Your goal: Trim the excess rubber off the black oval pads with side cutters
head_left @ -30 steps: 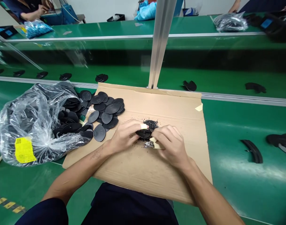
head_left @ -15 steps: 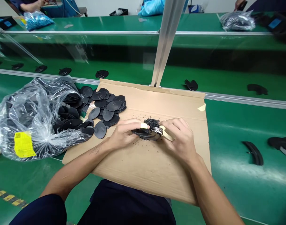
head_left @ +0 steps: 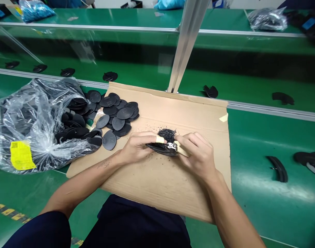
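Note:
My left hand [head_left: 136, 146] is closed on a black oval plastic disc [head_left: 159, 148], holding it just above a flat cardboard sheet [head_left: 172, 175]. My right hand [head_left: 197, 155] is closed on a small metal blade tool [head_left: 171, 146] whose tip touches the disc's edge. A little heap of black shavings [head_left: 167, 134] lies on the cardboard right behind the disc. Tape wraps my left thumb tip and a right finger.
Several loose black discs [head_left: 116, 115] lie at the cardboard's left, spilling from a clear plastic bag [head_left: 30, 120] with a yellow label. Black parts [head_left: 210, 91] ride a green conveyor behind. An aluminium post [head_left: 184, 44] rises at the cardboard's far edge. A curved black piece [head_left: 277, 168] lies right.
My hands have stayed together on the disc; the right hand shifted slightly so the blade now shows at the disc's edge. The camera tilted down a little.

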Demonstrator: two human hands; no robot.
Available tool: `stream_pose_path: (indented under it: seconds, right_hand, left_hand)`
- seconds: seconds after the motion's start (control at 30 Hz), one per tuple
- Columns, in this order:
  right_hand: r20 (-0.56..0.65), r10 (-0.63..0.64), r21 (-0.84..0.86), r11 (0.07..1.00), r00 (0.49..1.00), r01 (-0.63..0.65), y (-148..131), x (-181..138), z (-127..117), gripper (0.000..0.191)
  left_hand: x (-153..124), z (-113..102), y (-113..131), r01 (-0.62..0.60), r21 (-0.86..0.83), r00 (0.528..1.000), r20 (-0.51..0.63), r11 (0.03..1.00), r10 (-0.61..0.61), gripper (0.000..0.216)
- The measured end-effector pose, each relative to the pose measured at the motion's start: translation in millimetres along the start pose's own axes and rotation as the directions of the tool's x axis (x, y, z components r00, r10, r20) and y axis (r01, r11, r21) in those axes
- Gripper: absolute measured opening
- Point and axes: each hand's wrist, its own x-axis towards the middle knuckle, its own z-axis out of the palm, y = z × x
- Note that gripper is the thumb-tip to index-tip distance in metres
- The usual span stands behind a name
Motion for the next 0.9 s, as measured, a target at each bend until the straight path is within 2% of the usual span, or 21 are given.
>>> stream_pose_path:
  seconds: [0.43,0.53,0.63,0.77,0.83,0.9]
  right_hand:
    - [-0.027,-0.062,-0.164,0.985,0.998,0.057,-3.3,0.6,-5.8,0.013]
    - [-0.014,-0.055,-0.123,0.991,0.998,0.053,-3.3,-0.4,-6.3,0.014]
    - [-0.006,-0.035,-0.011,0.999,0.999,0.035,-2.9,-1.6,-4.4,0.016]
    - [0.008,0.054,0.143,0.988,0.999,-0.055,0.1,-3.3,-0.7,0.017]
    - [0.013,0.095,0.124,0.988,0.995,-0.096,2.5,-4.5,0.6,0.016]
    - [0.022,0.104,0.032,0.994,0.994,-0.105,4.4,-6.1,1.7,0.016]
  left_hand:
    - [-1.3,-1.4,0.5,-0.015,-0.005,1.000,0.027,1.000,0.015,0.021]
    - [-1.5,-1.9,0.4,-0.025,-0.022,0.999,0.026,0.999,0.025,0.022]
    - [-1.4,-2.6,0.1,-0.011,-0.011,0.999,0.035,1.000,0.012,0.025]
    - [0.5,-3.6,0.5,-0.009,0.030,0.999,0.040,1.000,0.008,0.025]
    - [1.5,-3.2,1.6,-0.026,0.045,0.999,0.026,0.999,0.025,0.025]
    - [1.5,-1.7,3.0,-0.039,0.050,0.999,0.037,0.998,0.037,0.027]
